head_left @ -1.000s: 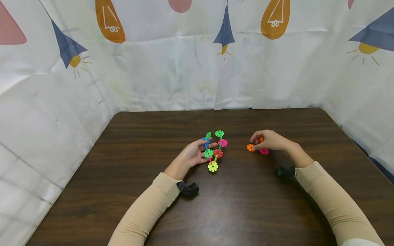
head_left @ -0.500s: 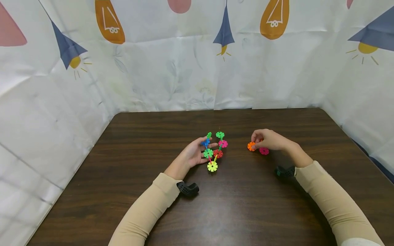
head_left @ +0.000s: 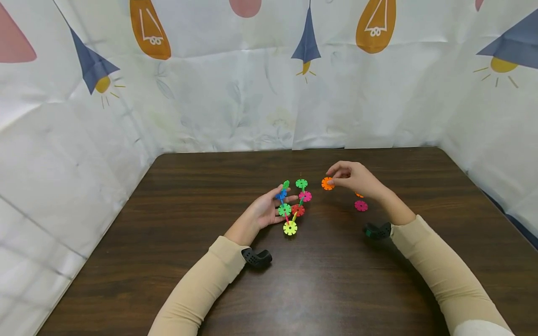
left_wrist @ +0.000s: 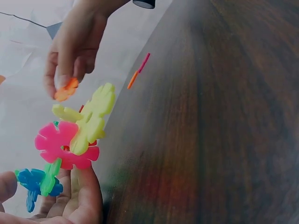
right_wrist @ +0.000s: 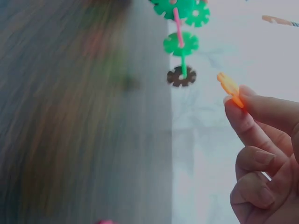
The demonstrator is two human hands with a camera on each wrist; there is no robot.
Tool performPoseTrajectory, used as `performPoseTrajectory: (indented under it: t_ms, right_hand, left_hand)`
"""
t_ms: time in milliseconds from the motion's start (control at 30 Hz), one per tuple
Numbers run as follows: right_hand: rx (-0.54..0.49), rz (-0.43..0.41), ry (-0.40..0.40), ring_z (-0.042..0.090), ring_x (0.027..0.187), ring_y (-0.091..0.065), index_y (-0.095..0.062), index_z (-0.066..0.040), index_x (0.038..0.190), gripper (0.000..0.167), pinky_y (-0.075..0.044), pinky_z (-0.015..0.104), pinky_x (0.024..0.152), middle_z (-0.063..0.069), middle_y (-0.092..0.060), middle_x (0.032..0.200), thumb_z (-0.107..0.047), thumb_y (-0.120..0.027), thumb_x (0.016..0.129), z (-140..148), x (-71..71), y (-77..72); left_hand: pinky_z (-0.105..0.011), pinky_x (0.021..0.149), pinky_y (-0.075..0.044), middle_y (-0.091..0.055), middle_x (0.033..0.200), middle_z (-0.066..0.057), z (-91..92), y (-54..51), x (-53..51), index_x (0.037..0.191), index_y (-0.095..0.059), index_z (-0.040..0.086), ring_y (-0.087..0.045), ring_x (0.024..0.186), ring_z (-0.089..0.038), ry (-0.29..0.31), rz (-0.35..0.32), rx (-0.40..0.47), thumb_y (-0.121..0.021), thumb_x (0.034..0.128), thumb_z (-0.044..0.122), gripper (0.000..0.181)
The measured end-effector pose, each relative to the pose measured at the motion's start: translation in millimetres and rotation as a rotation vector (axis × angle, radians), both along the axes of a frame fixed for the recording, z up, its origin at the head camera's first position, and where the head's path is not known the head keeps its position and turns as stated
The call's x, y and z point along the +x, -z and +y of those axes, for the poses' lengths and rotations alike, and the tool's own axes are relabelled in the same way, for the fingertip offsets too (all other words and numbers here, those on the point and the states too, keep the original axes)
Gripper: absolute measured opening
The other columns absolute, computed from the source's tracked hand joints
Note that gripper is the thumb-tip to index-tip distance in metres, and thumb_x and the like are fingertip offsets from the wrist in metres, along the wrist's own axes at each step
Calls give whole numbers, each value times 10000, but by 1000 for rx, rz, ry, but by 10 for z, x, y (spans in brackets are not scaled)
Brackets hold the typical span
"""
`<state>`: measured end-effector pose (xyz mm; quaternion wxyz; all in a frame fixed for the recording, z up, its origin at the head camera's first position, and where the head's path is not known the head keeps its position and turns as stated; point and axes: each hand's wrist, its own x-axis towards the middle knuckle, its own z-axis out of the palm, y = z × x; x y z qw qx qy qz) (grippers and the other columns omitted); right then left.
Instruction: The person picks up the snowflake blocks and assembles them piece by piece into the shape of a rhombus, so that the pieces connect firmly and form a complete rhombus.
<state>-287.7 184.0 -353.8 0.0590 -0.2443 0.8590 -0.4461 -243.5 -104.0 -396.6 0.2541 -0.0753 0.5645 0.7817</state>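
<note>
My left hand (head_left: 261, 210) holds a chain of linked, notched plastic discs, with the thumb at a blue disc (head_left: 281, 195) and fingers behind the chain. The chain bends in a V, with a yellow disc (head_left: 290, 228) at the bottom. One arm ends in a green disc (head_left: 301, 183) above a pink disc (head_left: 305, 196). My right hand (head_left: 356, 179) pinches a loose orange disc (right_wrist: 230, 88) between thumb and fingertip, off the table and apart from the chain. In the left wrist view, the orange disc (left_wrist: 66, 89) appears beyond the chain's yellow disc (left_wrist: 96, 119).
On the dark wooden table (head_left: 319, 280) lie a loose pink disc (head_left: 361, 206) and another orange disc (head_left: 359, 195), partly hidden by the right hand. A patterned white cloth (head_left: 235, 107) hangs behind the table. A black camera mount (head_left: 257, 258) sits at the left wrist.
My right hand has lifted the orange disc off the table and moved it left and away, towards the chain. The pink and other orange discs stay behind. The left hand barely moves.
</note>
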Motion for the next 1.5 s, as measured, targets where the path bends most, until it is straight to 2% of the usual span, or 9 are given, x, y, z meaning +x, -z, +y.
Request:
performPoseTrajectory:
  t_ms: [233, 467, 600, 700, 833, 967, 1167, 1267, 1500]
  right_hand:
    - [-72, 19, 23, 443, 928, -626, -724, -6, 1125, 196, -476, 360, 740, 96, -732, 916, -122, -733, 967, -239, -36, 16]
    - [-171, 16, 39, 469, 972, -623, -739, -8, 1163, 239, -489, 540, 824, 117, -745, 943, -158, -730, 976, -494, -60, 62]
    - [-210, 12, 50, 479, 985, -614, -732, 2, 1177, 254, -486, 511, 835, 135, -739, 952, -161, -721, 983, -600, -78, 100]
    - [-214, 19, 59, 464, 964, -616, -735, 5, 1172, 251, -475, 423, 795, 135, -738, 948, -161, -718, 985, -669, -93, 132]
    - [-204, 23, 73, 374, 917, -647, -741, 6, 1158, 251, -467, 356, 763, 129, -740, 936, -168, -730, 978, -748, -103, 168]
    - [-207, 10, 88, 316, 892, -664, -746, 5, 1151, 253, -476, 357, 763, 135, -738, 942, -175, -736, 974, -809, -109, 203]
    - [-227, -19, 67, 316, 887, -673, -753, 11, 1147, 240, -513, 494, 814, 133, -751, 992, -163, -721, 984, -857, -114, 207]
    - [-223, -36, 65, 314, 906, -675, -752, 10, 1159, 246, -512, 522, 835, 134, -752, 1021, -165, -713, 990, -868, -115, 218]
    - [-205, -84, 85, 300, 991, -668, -744, 9, 1198, 252, -525, 455, 828, 158, -738, 1136, -150, -671, 1016, -890, -86, 239]
  left_hand:
    - [-387, 826, -417, -695, 1155, 20, 8, 31, 0, 1380, -532, 99, -559, 1156, -277, 7, 7, -12, -407, 1118, 409, 425]
    - [-408, 874, -432, -693, 1193, 14, 19, 26, 9, 1449, -520, 106, -545, 1255, -323, 25, 30, -34, -407, 1115, 422, 473]
    - [-418, 892, -434, -692, 1181, 23, 22, 12, 3, 1456, -517, 113, -554, 1258, -316, 30, 29, -36, -410, 1113, 429, 478]
    - [-397, 873, -448, -691, 1167, 34, 19, 12, -1, 1461, -512, 113, -574, 1217, -291, 39, 31, -39, -398, 1117, 426, 479]
    - [-366, 838, -463, -684, 1183, 35, 9, 18, -7, 1493, -485, 120, -578, 1184, -273, 55, 38, -42, -381, 1120, 424, 492]
    - [-352, 822, -473, -677, 1205, 17, 4, 25, -10, 1512, -472, 129, -595, 1122, -244, 59, 38, -42, -378, 1121, 420, 496]
    - [-519, 1057, -409, -640, 1334, -60, 1, 21, -3, 1536, -443, 106, -519, 1295, -350, 62, 50, -40, -371, 1126, 399, 509]
    - [-559, 1112, -363, -597, 1411, -99, -2, 25, -4, 1541, -438, 88, -485, 1341, -374, 59, 46, -36, -372, 1127, 391, 516]
    - [-383, 959, -503, -527, 1498, -132, -15, 41, 0, 1537, -456, 65, -519, 1349, -343, 78, 56, -53, -369, 1128, 377, 522]
